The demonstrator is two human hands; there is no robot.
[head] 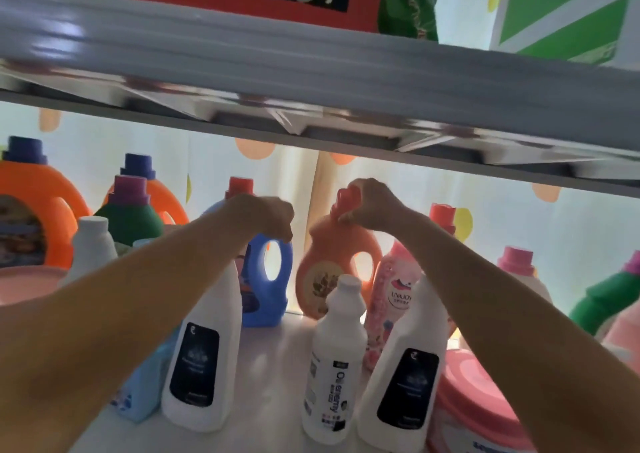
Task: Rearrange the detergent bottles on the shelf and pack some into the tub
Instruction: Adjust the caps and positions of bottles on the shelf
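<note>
Up on the shelf [270, 352]: both my arms are reaching over the front row to the back row, tucked under the upper shelf board [311, 81].
Blue bottle [266, 279]: back row, upright, handle loop facing right. My left hand [261, 215] sits on top of it, fingers curled down onto the handle top. Looks like a grip, though the blur makes it hard to be sure.
Orange bottle [329, 269]: just right of the blue one, long axis tipped, top leaning left. My right hand [367, 206] is curled round its red cap [343, 199] from above.
Key relation: each bottle hangs straight below its own hand, so I'd guess the lift has to go up and back toward me, clearing the white bottles [204, 348] in front.
Tub: a pink rim [485, 397] at lower right might be it, can't tell.
</note>
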